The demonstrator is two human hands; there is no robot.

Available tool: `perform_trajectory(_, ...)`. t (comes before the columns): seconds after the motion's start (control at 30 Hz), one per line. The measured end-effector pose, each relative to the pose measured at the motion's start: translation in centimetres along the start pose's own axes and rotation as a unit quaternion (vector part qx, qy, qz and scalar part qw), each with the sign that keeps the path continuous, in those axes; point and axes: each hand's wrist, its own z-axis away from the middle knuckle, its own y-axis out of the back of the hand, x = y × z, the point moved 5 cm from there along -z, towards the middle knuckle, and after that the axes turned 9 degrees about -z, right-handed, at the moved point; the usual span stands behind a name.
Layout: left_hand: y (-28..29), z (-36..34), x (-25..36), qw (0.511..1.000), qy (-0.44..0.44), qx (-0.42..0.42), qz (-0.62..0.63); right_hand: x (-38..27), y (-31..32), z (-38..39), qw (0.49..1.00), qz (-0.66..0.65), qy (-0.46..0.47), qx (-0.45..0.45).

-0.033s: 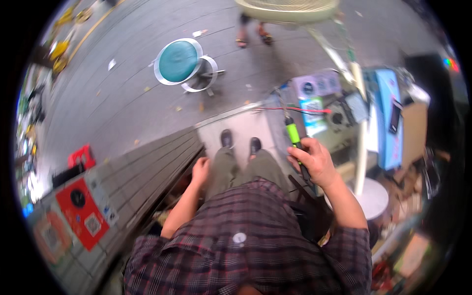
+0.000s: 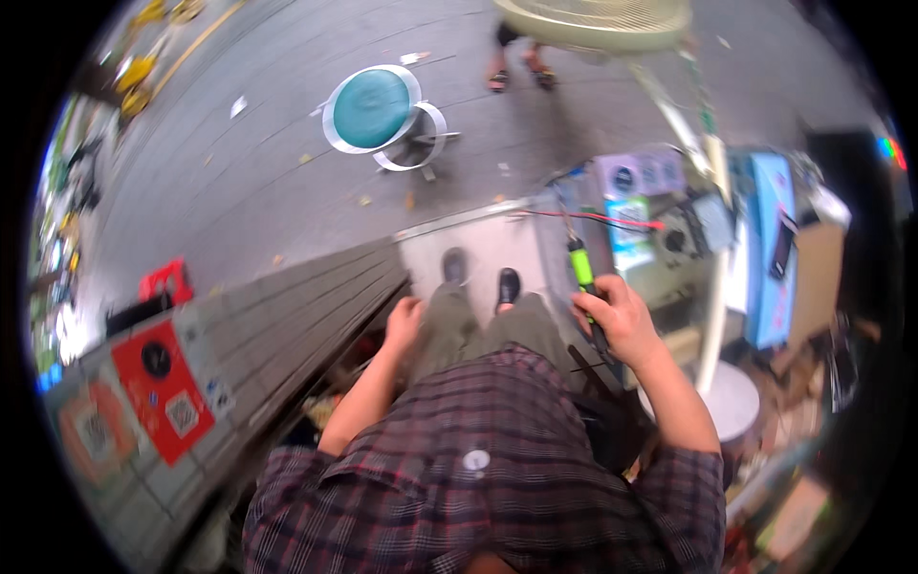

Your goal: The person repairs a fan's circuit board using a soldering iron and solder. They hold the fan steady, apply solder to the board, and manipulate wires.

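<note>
My right hand is closed around a slim soldering iron with a black and bright green handle. Its thin metal end points away from me, beside the crowded bench. Red and black wires lie just past that end. My left hand hangs by my left thigh with the fingers loosely curled, and nothing shows in it. Next to it runs the edge of a grey tiled counter.
A pale fan on a pole stands ahead right, with a person's sandalled feet behind it. A teal round stool is ahead left. Blue box and cluttered goods fill the right; a red card lies on the left counter.
The whole scene has shifted slightly to the right in view, as my head turned a little. My right hand keeps its hold on the soldering iron.
</note>
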Motion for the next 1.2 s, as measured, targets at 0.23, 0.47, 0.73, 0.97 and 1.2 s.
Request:
perform_trajectory(0.23,2.6,5.1,6.2,0.996,-0.038,0.066,0.037,4.6,-8.0,1.5,0.976,0.022,0.081,-0.200)
perform_trajectory(0.47,-2.0,10.9,1.7,0.994,0.019,0.098,0.036,7.0,-8.1,1.7,0.947,0.040,0.132,-0.291)
perform_trajectory(0.73,10.4,22.8,9.4,0.878,-0.007,0.428,0.215,6.6,-8.6,2.6,0.916,0.100,0.121,-0.368)
perform_trajectory(0.97,27.0,40.4,11.1,0.535,-0.155,0.823,0.111,6.1,-9.5,3.1,0.914,0.113,0.130,-0.367)
perform_trajectory(1.2,37.8,47.6,9.4,0.405,-0.097,0.894,0.165,7.7,-10.0,4.0,0.924,0.134,0.119,-0.337)
